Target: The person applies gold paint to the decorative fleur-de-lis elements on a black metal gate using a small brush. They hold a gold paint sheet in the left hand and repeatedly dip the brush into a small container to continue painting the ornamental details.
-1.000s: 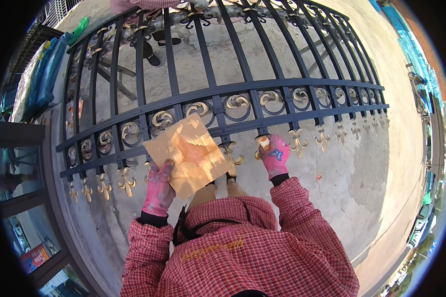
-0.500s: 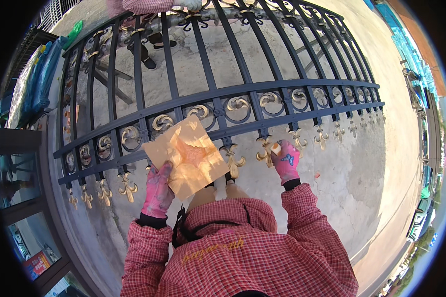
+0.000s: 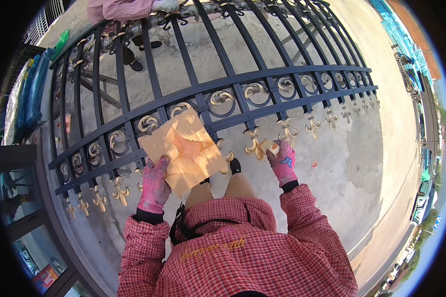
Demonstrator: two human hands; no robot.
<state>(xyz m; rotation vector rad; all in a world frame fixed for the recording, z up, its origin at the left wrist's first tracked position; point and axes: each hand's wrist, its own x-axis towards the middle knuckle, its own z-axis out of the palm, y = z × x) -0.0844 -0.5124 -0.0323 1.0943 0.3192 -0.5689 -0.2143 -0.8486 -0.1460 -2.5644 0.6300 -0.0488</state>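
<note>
In my left hand, wearing a pink glove, is a creased square sheet of tan paper with a shiny orange-gold patch in its middle. The sheet hides part of the railing behind it. My right hand, gloved in pink too, pinches a small pale sponge-like piece with an orange-brown spot. That piece is at the right side of a gold fleur-de-lis finial; I cannot tell whether it touches. The finial hangs off the near rail of a dark metal fence panel with gold scrolls.
Across the panel another person's gloved hand rests on the far rail. A trestle support shows beneath the bars. Blue-wrapped bundles stand at the left, above a dark-framed glass door. Concrete ground lies under everything.
The fence has shifted up and left in view, and more of my legs and a shoe shows. My right hand has stayed near the same finial, with slightly more of the pale piece showing.
</note>
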